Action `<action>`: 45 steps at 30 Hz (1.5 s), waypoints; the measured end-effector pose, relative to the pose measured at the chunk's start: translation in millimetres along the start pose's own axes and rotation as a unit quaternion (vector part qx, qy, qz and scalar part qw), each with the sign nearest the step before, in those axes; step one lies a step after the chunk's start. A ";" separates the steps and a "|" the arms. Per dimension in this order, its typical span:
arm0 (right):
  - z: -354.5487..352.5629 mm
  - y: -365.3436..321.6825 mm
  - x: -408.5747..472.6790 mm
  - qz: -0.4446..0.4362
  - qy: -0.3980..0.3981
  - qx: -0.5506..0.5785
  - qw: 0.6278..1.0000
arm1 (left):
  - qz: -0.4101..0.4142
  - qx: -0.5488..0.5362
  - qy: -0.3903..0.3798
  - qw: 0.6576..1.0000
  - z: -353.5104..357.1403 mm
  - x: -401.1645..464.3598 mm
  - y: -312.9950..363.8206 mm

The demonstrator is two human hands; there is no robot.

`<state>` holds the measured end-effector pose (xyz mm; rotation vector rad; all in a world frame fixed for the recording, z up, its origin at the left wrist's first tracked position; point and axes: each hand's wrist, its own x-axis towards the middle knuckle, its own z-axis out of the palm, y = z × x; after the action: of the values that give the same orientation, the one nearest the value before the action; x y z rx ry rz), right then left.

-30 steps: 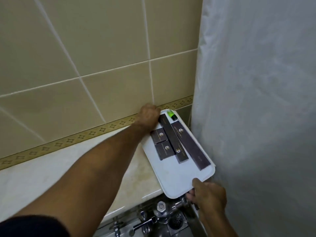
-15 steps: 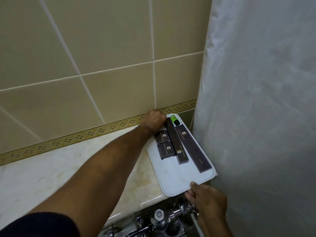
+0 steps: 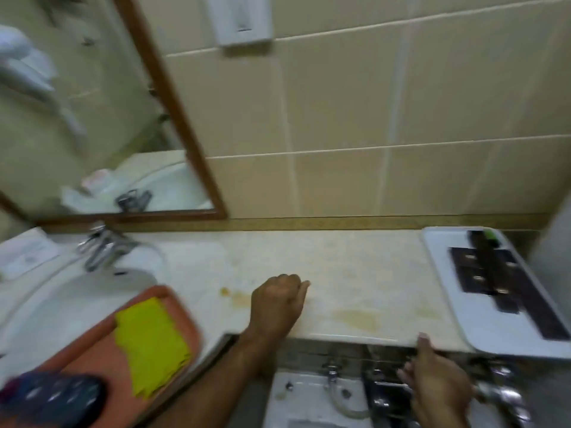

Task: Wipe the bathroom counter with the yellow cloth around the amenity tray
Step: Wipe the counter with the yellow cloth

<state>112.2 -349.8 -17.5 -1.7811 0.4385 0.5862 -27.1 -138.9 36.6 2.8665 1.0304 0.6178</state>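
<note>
Both hands have been taken off the amenity tray [image 3: 482,316], and the view has been swung left along the counter [image 3: 355,273], so the blurred picture now takes in the sink as well. The left hand [image 3: 276,304] is seen at centre frame, resting on the pale marble with fingers curled loosely and nothing held. The right hand [image 3: 435,387] is caught at lower right, below the counter's front edge, fingers spread and empty. One yellow cloth [image 3: 151,344] is spotted at lower left: bright lime-yellow, folded, lying on one orange tray [image 3: 102,362] beside the sink [image 3: 46,304]. One white amenity tray is set at the far right, with several dark boxes [image 3: 494,279] on it, too blurred to be counted. Brownish stains [image 3: 358,316] are seen between the hands.
</note>
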 end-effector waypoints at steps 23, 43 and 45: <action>297.9 43.2 -285.4 -0.322 -0.334 -0.477 0.747 | -0.548 -0.256 0.177 0.776 -68.7 -92.5 -267.8; 338.4 47.1 -166.3 -0.594 -0.293 -0.519 0.539 | -0.196 -0.014 -0.079 0.977 -8.6 -36.8 -246.5; 348.9 56.9 -165.9 -0.594 -0.272 -0.524 0.547 | -0.190 -0.009 -0.073 0.979 -10.1 -35.5 -250.0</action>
<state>-111.7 -30.7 -40.8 -2.2213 -1.8602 0.2987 -207.0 33.1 -7.4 2.5438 1.4798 0.3778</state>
